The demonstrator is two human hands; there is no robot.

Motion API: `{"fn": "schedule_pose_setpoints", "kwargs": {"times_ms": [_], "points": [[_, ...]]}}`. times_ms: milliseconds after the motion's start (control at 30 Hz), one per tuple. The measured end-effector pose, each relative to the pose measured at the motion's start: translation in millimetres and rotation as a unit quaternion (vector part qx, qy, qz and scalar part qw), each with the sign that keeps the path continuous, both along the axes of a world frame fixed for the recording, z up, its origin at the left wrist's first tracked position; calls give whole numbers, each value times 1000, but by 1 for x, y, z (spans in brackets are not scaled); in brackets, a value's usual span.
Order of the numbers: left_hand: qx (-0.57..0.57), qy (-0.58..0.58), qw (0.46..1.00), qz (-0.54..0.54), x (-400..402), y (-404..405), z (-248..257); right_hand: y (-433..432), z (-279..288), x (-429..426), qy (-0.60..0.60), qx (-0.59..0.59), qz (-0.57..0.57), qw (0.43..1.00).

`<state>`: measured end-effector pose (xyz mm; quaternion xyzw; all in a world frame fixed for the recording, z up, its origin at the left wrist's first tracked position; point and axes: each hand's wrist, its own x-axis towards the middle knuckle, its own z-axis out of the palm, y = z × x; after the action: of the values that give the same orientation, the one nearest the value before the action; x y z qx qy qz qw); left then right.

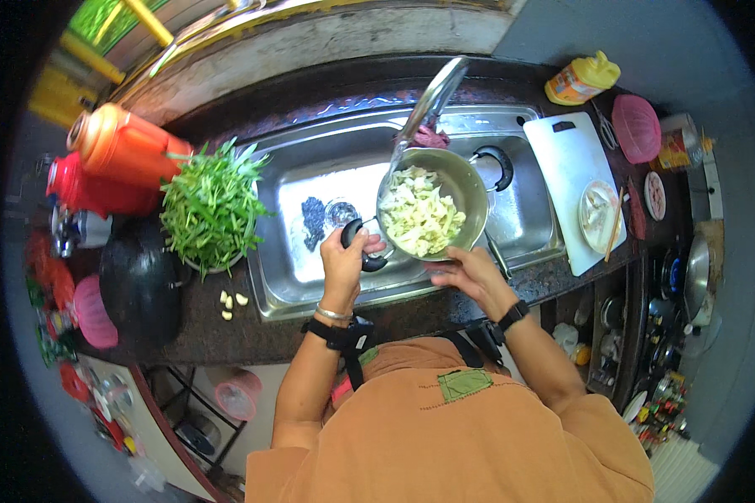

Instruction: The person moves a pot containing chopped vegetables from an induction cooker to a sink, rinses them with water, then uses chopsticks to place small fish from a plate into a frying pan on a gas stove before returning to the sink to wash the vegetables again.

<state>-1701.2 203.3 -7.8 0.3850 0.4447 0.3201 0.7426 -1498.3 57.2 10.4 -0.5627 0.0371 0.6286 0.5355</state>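
Observation:
A two-handled metal pot (476,195) holds pale cut cauliflower (423,214) and is tilted over the steel double sink (302,151). The chrome faucet (431,100) reaches over its left rim. My left hand (347,256) is closed around the pot's left black handle. My right hand (469,276) has its thumb on the near rim, its fingers spread beneath; how firmly it grips does not show. A sink strainer (341,214) and a dark scouring pad (313,220) lie in the left basin. A dark-handled utensil (498,254) leans at the divider.
Left of the sink stand a bowl of leafy greens (214,207), garlic cloves (228,303), a black wok (141,289) and an orange jug (126,148). On the right, a white cutting board (560,157) bears a plate (594,223) and chopsticks (615,224). A yellow bottle (579,82) stands behind.

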Motion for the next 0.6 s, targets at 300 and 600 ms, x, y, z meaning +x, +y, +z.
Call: {"fn": "schedule_pose_setpoints", "kwargs": {"times_ms": [300,600], "points": [[52,87,995,15,62,49,34,76,132,190,-800,-28,314,511],[50,98,994,-29,103,69,39,230,79,275,-872,-99,410,247]]}}
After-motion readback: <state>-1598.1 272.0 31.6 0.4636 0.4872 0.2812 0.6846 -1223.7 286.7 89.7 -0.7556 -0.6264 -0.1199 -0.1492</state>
